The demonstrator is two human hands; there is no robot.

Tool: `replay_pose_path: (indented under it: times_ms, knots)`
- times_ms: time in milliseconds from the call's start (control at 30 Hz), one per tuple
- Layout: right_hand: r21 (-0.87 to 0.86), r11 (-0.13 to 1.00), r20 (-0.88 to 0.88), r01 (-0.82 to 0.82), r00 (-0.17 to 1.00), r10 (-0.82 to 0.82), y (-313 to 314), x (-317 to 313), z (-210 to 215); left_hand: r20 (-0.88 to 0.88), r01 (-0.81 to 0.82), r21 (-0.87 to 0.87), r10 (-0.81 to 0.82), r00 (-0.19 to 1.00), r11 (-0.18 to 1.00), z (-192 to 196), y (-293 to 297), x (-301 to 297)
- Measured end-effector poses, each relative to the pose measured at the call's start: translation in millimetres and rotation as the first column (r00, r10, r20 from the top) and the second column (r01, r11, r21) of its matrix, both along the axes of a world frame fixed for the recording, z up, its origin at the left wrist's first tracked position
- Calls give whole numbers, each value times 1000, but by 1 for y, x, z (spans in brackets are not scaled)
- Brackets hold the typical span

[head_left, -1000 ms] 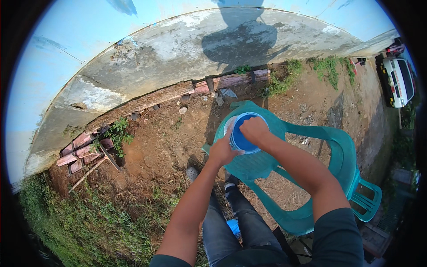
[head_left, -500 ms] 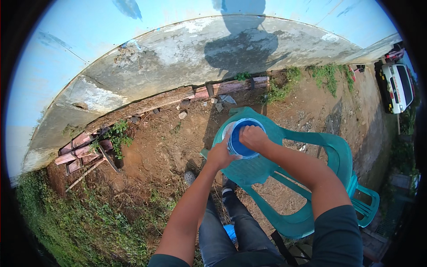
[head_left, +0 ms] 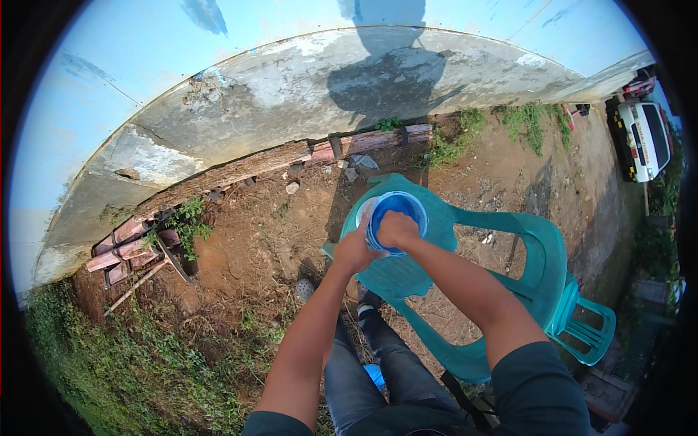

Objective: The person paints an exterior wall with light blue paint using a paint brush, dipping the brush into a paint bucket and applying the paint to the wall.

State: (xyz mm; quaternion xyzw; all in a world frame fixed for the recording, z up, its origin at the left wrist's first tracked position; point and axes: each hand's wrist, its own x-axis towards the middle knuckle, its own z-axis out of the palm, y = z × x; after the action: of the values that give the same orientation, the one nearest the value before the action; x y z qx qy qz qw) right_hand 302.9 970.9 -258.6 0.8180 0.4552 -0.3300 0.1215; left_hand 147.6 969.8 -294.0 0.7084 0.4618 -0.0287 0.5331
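Note:
A small bucket [head_left: 411,207], blue inside with a pale smeared rim, stands on the seat of a green plastic chair [head_left: 382,280]. Along its left side, my left hand [head_left: 355,249] grips the bucket, thumb and fingers spread round the outer wall. My right hand [head_left: 398,228] reaches down inside it in a closed fist shape. The fingertips and whatever they hold are hidden by the hand and the bucket.
A blue-and-grey wall [head_left: 269,94] curves across the far side, with pinkish beams [head_left: 305,151] along its foot. Another green chair [head_left: 587,327] is at the right. Weeds [head_left: 145,363] grow at lower left; a white vehicle [head_left: 643,142] stands far right.
My right hand has gone deeper into the bucket and toward its near left side. The left hand keeps its hold. The whole view has shifted slightly.

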Motion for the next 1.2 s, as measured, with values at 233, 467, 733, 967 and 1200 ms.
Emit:
replay_pose_path:
  times_ms: [233,467,733,967,1200]
  knots:
    - [-152,947,-131,283,944,-303,29,27,-28,77,-16,-15,18,997,1000,-4,2,4]
    - [-52,527,-463,848,447,-765,-6,29,-32,59,-21,-78,25,998,997,3,6,1]
    - [235,941,-234,243,954,-188,-63,47,38,7,20,-28,-20,1000,999,18,7,-1]
    - [211,959,37,188,979,-200,-50,41,47,-38,36,-89,-40,998,995,30,10,3]
    - [208,978,129,6,991,-34,-20,21,5,-14,24,-35,-25,1000,999,19,8,-1]
